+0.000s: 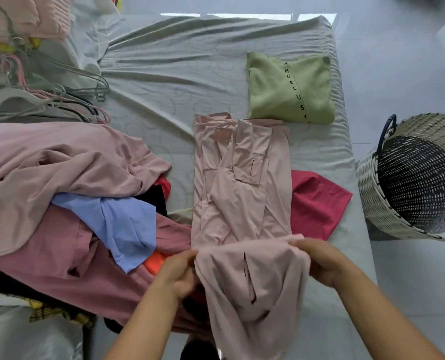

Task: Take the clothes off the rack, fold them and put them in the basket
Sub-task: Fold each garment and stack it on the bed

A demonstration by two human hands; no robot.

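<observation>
I have both hands, left hand [181, 274] and right hand [317, 258], pinching the near hem of the long pale pink garment [239, 183] (left of the woven wicker basket [372, 203]), lifting it to fold.

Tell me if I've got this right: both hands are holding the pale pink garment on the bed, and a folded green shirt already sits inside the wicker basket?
Not quite. The head view shows the folded green shirt lying on the bed, not inside the wicker basket. Both the left hand and right hand do hold the pale pink garment.
</observation>
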